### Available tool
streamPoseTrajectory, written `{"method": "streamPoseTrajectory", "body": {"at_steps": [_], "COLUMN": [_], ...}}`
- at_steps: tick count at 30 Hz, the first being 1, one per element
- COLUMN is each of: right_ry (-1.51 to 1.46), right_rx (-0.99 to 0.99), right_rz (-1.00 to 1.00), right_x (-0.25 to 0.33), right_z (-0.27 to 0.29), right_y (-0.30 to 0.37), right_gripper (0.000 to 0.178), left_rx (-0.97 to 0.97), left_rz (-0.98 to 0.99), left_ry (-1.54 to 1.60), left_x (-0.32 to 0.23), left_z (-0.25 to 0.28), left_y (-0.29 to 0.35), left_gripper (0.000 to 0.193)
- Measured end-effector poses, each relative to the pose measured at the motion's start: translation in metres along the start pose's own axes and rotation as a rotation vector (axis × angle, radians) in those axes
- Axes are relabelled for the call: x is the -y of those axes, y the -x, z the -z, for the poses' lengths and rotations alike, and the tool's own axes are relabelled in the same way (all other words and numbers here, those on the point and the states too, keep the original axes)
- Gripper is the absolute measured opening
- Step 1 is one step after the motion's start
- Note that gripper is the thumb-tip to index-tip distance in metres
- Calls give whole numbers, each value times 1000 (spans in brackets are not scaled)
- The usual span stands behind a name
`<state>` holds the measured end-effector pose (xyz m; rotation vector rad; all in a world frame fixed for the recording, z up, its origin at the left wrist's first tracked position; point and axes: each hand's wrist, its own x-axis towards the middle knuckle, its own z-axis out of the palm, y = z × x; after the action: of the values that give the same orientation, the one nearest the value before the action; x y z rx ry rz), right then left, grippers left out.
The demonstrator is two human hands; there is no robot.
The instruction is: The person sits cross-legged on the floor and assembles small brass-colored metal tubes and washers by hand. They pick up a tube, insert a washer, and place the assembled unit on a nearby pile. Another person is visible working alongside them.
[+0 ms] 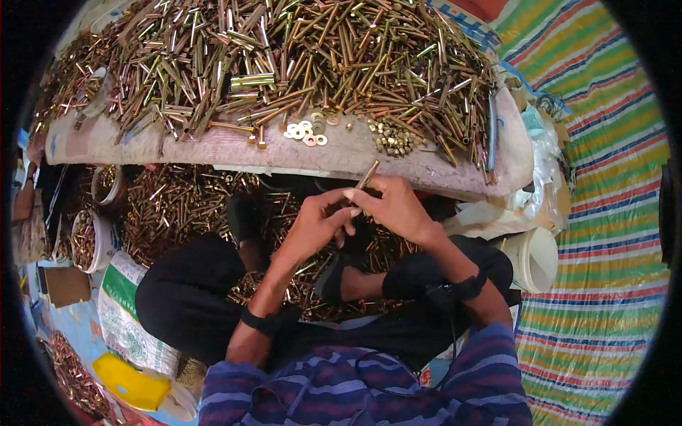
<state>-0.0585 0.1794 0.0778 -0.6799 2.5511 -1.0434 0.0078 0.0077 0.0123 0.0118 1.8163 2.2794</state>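
Both hands meet just in front of the table's near edge, above my lap. My right hand (398, 207) pinches a slim brass-coloured bolt (369, 175), which points up and away from me at a tilt. The fingertips of my left hand (320, 221) close on its lower part, which the fingers mostly hide. On the cloth-covered table edge (320, 157) beyond them lie a small heap of flat washers (307, 133) and a cluster of brass-coloured nuts (398, 138). Behind these rises a large pile of bolts and metal sleeves (298, 57).
More metal pieces (177, 206) cover the floor under the table, around my feet. Filled white buckets (105, 241) stand at left, near a printed sack (128, 305) and a yellow container (131, 382). At right are a white bucket (538, 259) and striped sheeting (597, 234).
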Motion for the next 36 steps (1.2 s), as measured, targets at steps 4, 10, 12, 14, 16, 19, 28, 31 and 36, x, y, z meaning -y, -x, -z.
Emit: {"method": "streamPoseTrajectory", "body": {"at_steps": [4, 10, 12, 14, 16, 19, 28, 31, 36], "right_ry": [-88, 210, 463, 491, 536, 602, 559, 530, 288], "right_rx": [212, -176, -275, -259, -245, -276, -262, -261, -253], "right_rz": [-153, 213, 139, 114, 100, 177, 206, 169, 77], "right_x": [-7, -41, -53, -63, -69, -72, -65, -62, -56], "right_z": [17, 39, 36, 33, 30, 28, 26, 27, 27], "right_y": [-3, -35, -44, -47, -51, -53, -48, -48, -42], "right_gripper": [33, 29, 27, 28, 28, 27, 24, 23, 24], "left_rx": [-15, -101, -130, -127, -131, -137, -131, -130, -164], "left_rz": [65, 74, 72, 75, 82, 79, 97, 115, 58], "left_ry": [-25, 95, 143, 159, 169, 153, 90, 86, 99], "left_x": [6, 19, 22, 24, 25, 26, 32, 29, 22], "left_z": [7, 14, 14, 15, 15, 15, 18, 17, 14], "left_y": [0, -4, -6, -6, -6, -7, -8, -9, -6], "left_gripper": [27, 22, 20, 21, 21, 21, 22, 22, 21]}}
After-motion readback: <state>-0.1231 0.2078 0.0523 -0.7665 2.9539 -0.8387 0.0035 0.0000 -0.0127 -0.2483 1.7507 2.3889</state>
